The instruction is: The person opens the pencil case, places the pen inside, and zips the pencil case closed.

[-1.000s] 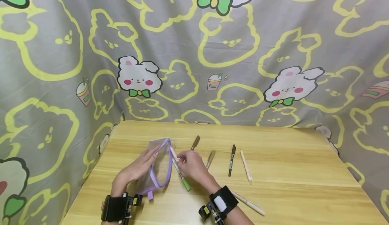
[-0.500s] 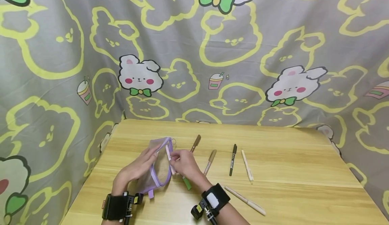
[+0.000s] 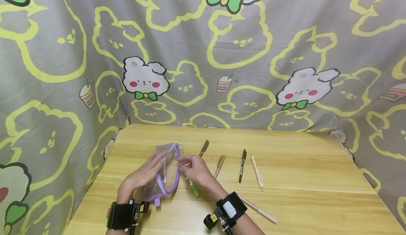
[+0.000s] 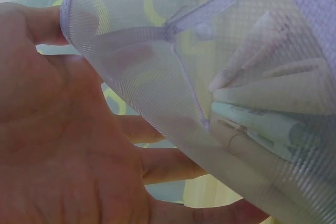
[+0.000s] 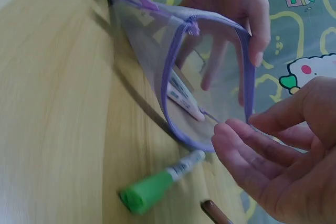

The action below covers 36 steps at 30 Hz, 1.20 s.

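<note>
On the desk (image 3: 304, 171), just beside the nearer right hand (image 3: 197, 169), its fingers loosely bent, seemingly holding nothing, the green-capped marker (image 5: 161, 180) slants, white end near the mesh pouch (image 3: 162, 185) mouth, left hand (image 3: 145, 171) straight-fingered against pouch.

Grey curtain (image 3: 187, 39) behind wood-grain table (image 3: 317, 171) and along both its sides, printed with yellow animal outlines (image 3: 57, 77). White bunny heads (image 3: 146, 77) on it, pink-cheeked, with green bows (image 3: 295, 105). Pink drink cup (image 3: 223, 86) with straw printed between two lower heads. Tabletop yellowish.
</note>
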Tool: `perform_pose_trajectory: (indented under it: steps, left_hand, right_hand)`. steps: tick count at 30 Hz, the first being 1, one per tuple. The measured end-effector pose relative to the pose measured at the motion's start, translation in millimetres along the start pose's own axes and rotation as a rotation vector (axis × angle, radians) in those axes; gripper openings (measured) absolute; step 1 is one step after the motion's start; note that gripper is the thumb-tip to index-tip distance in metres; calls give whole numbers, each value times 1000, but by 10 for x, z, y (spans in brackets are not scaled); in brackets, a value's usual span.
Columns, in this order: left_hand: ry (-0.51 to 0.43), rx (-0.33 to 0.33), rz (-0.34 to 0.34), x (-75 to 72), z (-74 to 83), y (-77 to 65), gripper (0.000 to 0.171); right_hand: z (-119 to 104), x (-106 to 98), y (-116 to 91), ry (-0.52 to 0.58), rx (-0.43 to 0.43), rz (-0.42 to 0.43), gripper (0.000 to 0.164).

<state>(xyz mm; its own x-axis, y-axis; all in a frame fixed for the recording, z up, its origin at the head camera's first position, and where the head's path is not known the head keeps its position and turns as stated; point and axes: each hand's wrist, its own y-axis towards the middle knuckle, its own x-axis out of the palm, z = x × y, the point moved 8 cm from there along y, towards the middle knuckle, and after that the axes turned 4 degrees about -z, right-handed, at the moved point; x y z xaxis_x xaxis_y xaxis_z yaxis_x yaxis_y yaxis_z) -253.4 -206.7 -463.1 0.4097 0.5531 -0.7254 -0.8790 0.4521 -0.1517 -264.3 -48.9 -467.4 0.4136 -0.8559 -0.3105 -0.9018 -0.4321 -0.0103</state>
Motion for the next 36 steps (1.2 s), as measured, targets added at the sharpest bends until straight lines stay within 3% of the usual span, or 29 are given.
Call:
perform_pose_trajectory:
  steps: [10,18,27,36]
  left_hand:
    - [-20,-4,-4,14,-14,6,51]
    - [-3,19,-13,32,22,11,51]
    - [1,33,-8,-4,63,10,50]
    - [-3,19,-9,20,14,27,50]
  right_hand:
    - [-114,-297,-251,-376,-110,82,22]
    - [-163,-496,-468,-542,-167,120,25]
    - [-191,-727,-696,-533,-210,49,30]
    - [19,-942,-769,-510,-195,77,31]
